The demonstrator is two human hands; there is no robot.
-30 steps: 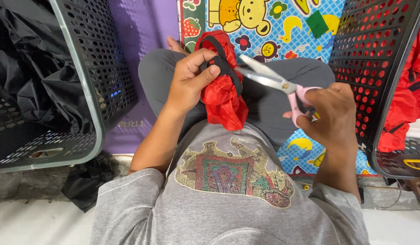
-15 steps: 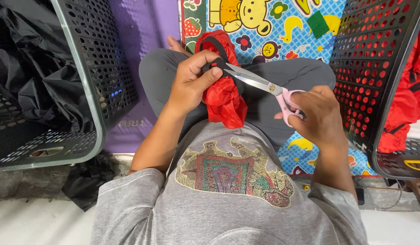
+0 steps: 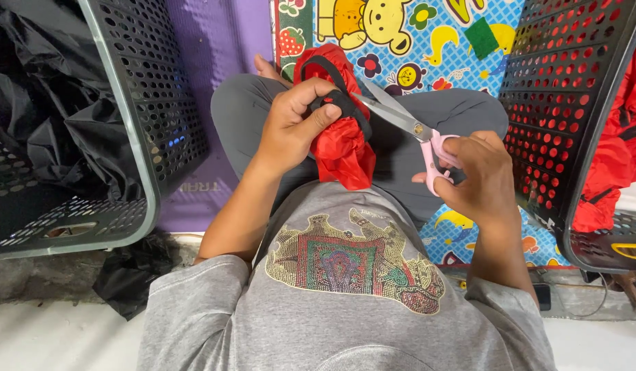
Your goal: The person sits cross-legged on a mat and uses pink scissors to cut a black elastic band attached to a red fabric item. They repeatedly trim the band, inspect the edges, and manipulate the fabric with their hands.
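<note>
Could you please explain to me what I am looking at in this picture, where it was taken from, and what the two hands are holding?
There is no machine here: a person sits cross-legged on the floor, and the camera is worn on their head, looking down over their grey shirt at their own two hands.

The left hand grips a bunched red cloth with a black strap running across it. The right hand holds pink-handled scissors, fingers through the loops, with the blades reaching the strap beside the left thumb.

Beneath the legs lie a colourful cartoon play mat and a purple mat. A dark perforated basket on the person's left holds black fabric; another basket on their right holds red fabric.
</note>
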